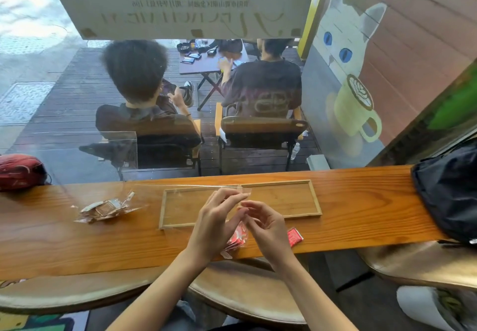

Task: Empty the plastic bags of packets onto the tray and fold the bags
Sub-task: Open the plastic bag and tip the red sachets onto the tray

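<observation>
A pale sign (180, 3) hangs on the far window, its print seen mirrored from behind. One line includes the words "SOTA COFFEE"; another carries a number, seemingly 13138086086. The larger lettering below and the other characters cannot be read.

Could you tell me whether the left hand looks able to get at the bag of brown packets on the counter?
Probably yes: the bag of brown packets lies in the open, but the left hand is pinching a clear bag.

Wooden counter (348, 196) by the window

On it: an empty tray (316, 201), a clear bag of packets (105, 208) at left, red packets (237, 237) at the near edge, a black bag (449, 188) at right.
</observation>
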